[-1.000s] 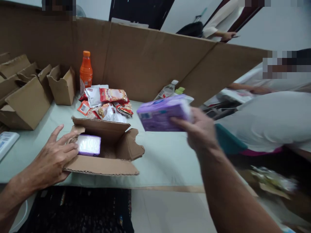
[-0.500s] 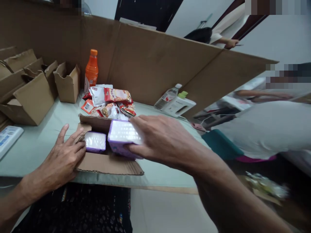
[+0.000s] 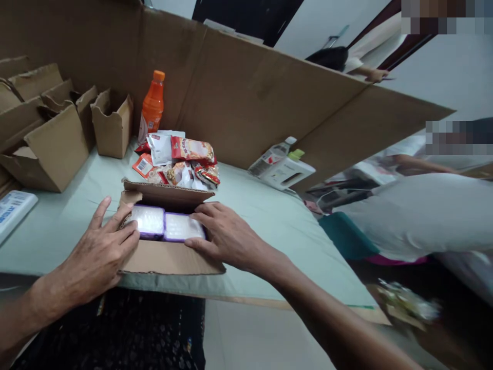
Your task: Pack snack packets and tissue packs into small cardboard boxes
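In the head view an open cardboard box (image 3: pixel 173 258) sits near the table's front edge, its front flap folded toward me. Two white packs edged in purple, which look like tissue packs, lie side by side in it: a left pack (image 3: pixel 149 221) and a right pack (image 3: pixel 179 226). My left hand (image 3: pixel 106 241) holds the box's left side, fingers over the rim and touching the left pack; one finger points up. With thumb and fingers, my right hand (image 3: pixel 227 234) grips the right pack at its right end, inside the box. The packs' lower parts are hidden.
Snack packets (image 3: pixel 179 159) are heaped behind the box, near an orange bottle (image 3: pixel 152 105). Several cardboard containers (image 3: pixel 57 146) stand left, above a white device (image 3: pixel 15 213). A clear bottle (image 3: pixel 271 154) and a white jug (image 3: pixel 290 172) lean against the cardboard partition (image 3: pixel 246 97). People sit beyond.
My right hand has moved left and down, lowering the right pack into the box beside the left one. My left hand has stayed at the box's left side. The view has shifted slightly.
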A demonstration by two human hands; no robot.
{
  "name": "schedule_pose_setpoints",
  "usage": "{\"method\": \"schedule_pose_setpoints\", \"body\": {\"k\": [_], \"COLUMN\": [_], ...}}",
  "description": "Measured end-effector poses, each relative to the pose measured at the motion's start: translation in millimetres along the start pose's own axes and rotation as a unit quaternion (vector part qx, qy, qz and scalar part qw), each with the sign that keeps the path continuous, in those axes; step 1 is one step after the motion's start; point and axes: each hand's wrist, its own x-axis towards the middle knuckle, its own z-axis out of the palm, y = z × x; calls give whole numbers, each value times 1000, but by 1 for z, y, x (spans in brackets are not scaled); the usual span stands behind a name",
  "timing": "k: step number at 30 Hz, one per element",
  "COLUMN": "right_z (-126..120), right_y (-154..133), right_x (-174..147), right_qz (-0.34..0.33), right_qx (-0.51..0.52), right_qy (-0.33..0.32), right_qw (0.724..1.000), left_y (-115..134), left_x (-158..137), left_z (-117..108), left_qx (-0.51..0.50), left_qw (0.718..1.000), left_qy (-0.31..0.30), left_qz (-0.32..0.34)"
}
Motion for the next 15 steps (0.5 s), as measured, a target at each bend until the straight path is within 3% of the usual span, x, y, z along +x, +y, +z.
{"method": "schedule_pose_setpoints", "body": {"k": [5, 10, 15], "right_z": [-5, -2, -5], "right_y": [-10, -5, 1], "right_x": [14, 20, 29], "right_qz": [44, 4, -27], "right_qx": [-80, -75, -54], "right_qy": [-89, -50, -71], "right_qw": [992, 996, 996], "left_y": [-5, -9, -13], "left_x": [-1, -5, -10], "left_z": [4, 5, 8], "left_qx": [-13, -31, -17], "left_qw": [1000, 999, 1000], "left_qy": [5, -9, -5], "left_qz": [0, 14, 14]}}
